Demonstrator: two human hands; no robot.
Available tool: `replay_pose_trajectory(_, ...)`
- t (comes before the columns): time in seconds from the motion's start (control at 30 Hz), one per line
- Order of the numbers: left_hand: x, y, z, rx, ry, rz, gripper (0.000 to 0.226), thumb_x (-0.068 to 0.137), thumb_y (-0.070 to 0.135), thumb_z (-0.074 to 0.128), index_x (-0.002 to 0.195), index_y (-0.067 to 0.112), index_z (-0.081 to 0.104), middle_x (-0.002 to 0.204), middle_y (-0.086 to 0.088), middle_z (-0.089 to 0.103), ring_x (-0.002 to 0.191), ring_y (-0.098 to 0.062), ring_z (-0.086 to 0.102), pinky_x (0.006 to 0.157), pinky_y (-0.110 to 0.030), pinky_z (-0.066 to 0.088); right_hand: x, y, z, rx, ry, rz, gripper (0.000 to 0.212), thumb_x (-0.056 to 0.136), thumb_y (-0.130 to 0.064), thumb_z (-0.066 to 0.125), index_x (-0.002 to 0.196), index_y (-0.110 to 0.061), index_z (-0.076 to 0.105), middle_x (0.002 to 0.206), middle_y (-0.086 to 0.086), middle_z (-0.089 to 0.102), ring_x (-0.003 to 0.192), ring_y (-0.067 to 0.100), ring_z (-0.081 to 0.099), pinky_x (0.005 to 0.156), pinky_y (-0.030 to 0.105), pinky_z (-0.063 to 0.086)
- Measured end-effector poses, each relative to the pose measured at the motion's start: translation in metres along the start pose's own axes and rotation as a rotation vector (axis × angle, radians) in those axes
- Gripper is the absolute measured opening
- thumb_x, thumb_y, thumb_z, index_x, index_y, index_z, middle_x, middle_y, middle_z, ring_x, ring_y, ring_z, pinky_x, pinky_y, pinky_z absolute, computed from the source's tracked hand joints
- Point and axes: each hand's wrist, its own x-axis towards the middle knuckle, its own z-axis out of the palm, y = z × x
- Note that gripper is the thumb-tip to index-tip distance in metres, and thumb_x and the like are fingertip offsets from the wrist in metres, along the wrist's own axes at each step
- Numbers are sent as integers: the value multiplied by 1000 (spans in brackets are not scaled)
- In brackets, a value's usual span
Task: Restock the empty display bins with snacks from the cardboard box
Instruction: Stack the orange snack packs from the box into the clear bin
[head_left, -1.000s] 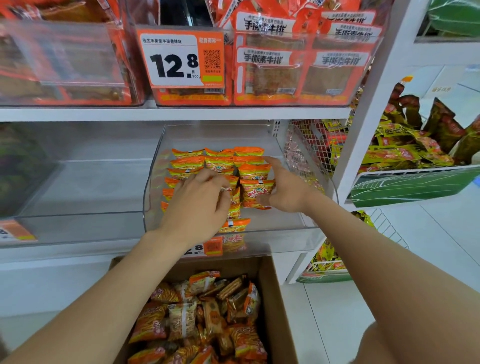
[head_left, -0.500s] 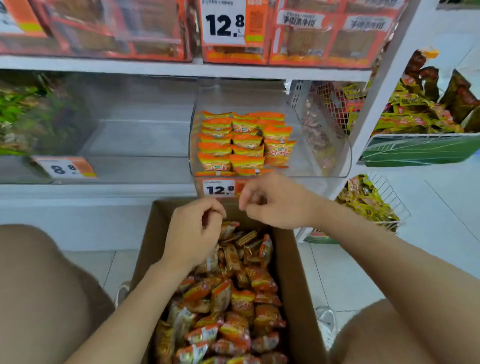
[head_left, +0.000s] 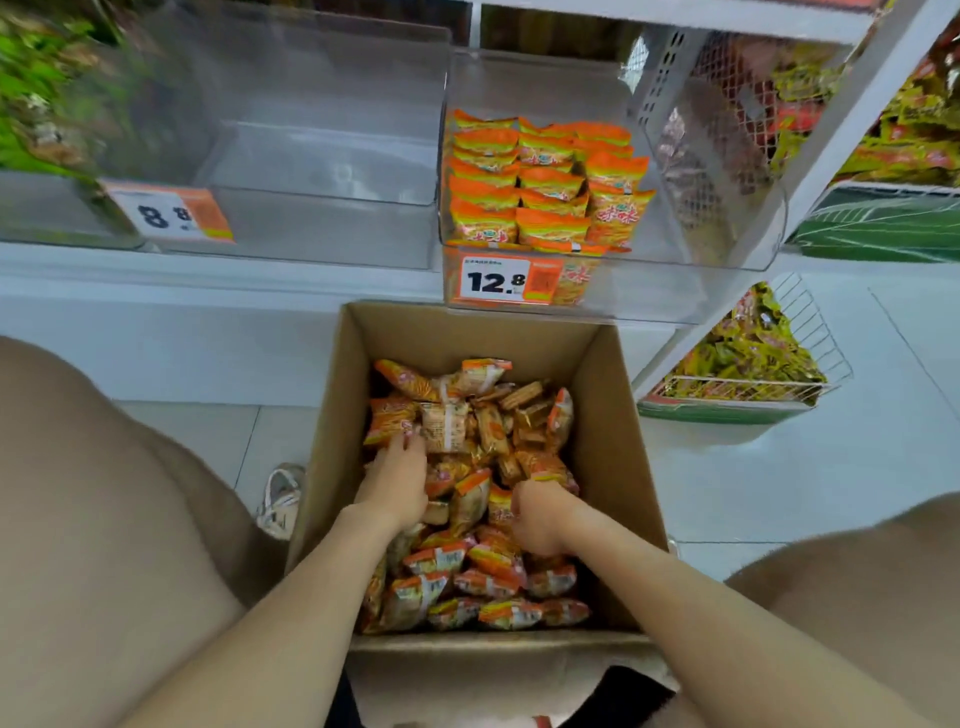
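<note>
Snacks (head_left: 496, 558), orange packets (crinkly, glossy), heaped loose

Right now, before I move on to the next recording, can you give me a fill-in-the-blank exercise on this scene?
1. The left hand and the right hand are both inside the cardboard ____.
2. The price tag on the bin with stacked orange packets reads ____.
3. The clear bin left of it holds ____ packets.
Missing words: box; 12.8; no.
</note>
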Motion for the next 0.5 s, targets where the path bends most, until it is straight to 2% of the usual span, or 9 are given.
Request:
replay_pose_trajectory(0.07, 10, -2, 5, -5, -70, 5, 60, 97, 0, 55, 155, 14, 44, 164, -10, 22, 146, -39, 30, 116, -52, 41, 9, 0, 19, 24, -85, 25, 45, 105, -23, 53, 146, -3, 46, 136, 17, 60, 119, 32, 62, 83, 34, 50)
replay_pose_trajectory(0.13, 18, -6, 13, 13, -100, 38, 47, 100, 8, 58, 146, 16, 57, 160, -8, 25, 142, -37, 27, 114, -54, 42, 14, -3, 31, 54, -129, 45, 50, 106, -24, 53, 149, -1, 38, 137, 16, 59, 116, 28, 61, 84, 33, 50)
replay_pose_trajectory(0.2, 21, -7, 19, -17, -96, 68, 34, 101, 20, 64, 134, 19, 65, 157, -7, 29, 141, -34, 29, 112, -53, 44, 15, -5, 33, 61, -75, 69, 47, 103, -22, 62, 143, -5, 45, 133, 12, 59, 112, 24, 60, 80, 29, 49)
replay_pose_trajectory(0.3, 20, -4, 23, -78, -153, 146, 22, 96, 26, 74, 117, 26, 64, 158, -2, 33, 148, -32, 27, 118, -54, 36, 15, -4, 26, 32, 29, 93, 37, 95, -15, 71, 128, -10, 55, 121, 6, 59, 99, 19, 59, 78, 26, 53)
replay_pose_trajectory(0.37, 20, -1, 20, -87, -192, 201, 20, 97, 25, 73, 114, 25, 62, 154, 0, 40, 149, -29, 28, 121, -47, 30, 12, -4, 11, -30, 44, 106, 29, 93, -14, 72, 117, -11, 58, 108, 4, 60, 86, 15, 58, 66, 24, 51)
replay_pose_trajectory(0.43, 19, 2, 16, -97, -222, 221, 14, 100, 26, 69, 111, 27, 60, 141, 0, 51, 139, -27, 43, 115, -43, 37, 6, -2, -14, -97, 47, 103, 19, 91, -13, 74, 100, -13, 57, 95, 2, 59, 77, 14, 57, 54, 22, 45)
replay_pose_trajectory(0.5, 19, 3, 16, -112, -242, 224, 16, 101, 21, 65, 108, 31, 55, 124, 3, 55, 117, -21, 55, 100, -38, 49, -5, 2, -40, -99, 73, 77, 26, 87, -16, 79, 98, -13, 56, 93, 0, 57, 76, 15, 58, 51, 23, 44)
